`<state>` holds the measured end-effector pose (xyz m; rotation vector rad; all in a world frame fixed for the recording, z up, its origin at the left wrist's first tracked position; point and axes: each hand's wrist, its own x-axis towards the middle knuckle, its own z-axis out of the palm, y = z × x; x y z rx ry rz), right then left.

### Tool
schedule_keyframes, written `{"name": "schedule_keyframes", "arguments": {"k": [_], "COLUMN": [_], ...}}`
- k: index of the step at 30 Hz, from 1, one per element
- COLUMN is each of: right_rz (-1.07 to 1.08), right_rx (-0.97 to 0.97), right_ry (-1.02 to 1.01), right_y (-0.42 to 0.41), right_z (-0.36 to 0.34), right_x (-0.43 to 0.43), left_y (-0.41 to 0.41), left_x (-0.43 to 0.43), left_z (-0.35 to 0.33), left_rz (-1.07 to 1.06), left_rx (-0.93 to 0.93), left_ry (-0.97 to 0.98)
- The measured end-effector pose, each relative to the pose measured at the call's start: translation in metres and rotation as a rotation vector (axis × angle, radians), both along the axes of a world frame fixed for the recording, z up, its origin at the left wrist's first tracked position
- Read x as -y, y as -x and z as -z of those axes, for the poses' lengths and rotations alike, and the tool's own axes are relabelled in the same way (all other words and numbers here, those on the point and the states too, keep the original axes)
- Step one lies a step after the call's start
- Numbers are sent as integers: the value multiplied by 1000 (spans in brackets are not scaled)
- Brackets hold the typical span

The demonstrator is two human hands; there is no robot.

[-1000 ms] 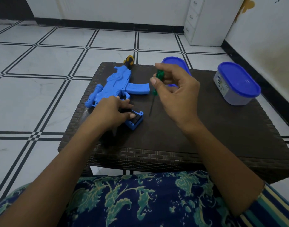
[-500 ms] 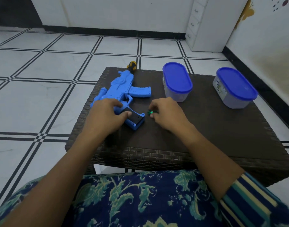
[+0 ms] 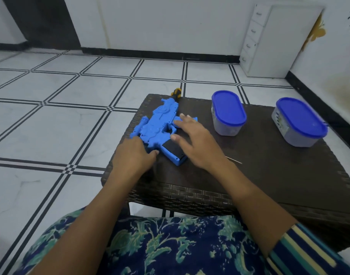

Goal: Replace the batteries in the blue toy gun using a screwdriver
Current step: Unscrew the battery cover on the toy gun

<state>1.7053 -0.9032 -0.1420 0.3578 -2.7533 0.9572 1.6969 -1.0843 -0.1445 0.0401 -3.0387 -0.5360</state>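
Here, left hand (image 3: 134, 154) open-fingered against the blue toy gun (image 3: 160, 124), right hand (image 3: 195, 144) over it, fingers splayed straight.

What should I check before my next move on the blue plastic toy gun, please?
1. The blue plastic toy gun lies flat on the dark brown wicker table: ok.
2. The left hand rests against the gun's rear: ok.
3. The right hand holds nothing, fingers spread over the gun: ok.
4. The thin metal screwdriver shaft lies beside the right wrist: ok; handle hidden.
5. The black panel on the grip is opened: cannot tell.
6. New batteries are ready: cannot tell; the two blue-lidded grey tubs are closed.
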Motion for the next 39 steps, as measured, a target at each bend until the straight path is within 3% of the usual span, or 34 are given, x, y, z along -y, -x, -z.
{"name": "schedule_keyframes", "arguments": {"k": [11, 19, 22, 35, 39], "right_rz": [28, 332, 341, 458, 504], "right_rx": [191, 353, 427, 360, 316], "right_ry": [141, 780, 992, 1242, 1311], "right_y": [27, 57, 77, 67, 57], "right_z": [4, -44, -50, -67, -71], "right_x": [31, 32, 22, 2, -10], "left_y": [-1, -3, -5, -10, -16], "left_x": [-3, -6, -7, -13, -18], "left_z": [-2, -26, -28, -31, -32], "left_rz": [-65, 62, 149, 457, 617], "left_rx": [-136, -452, -540, -1053, -1108], "left_ry": [-131, -23, 13, 112, 78]}}
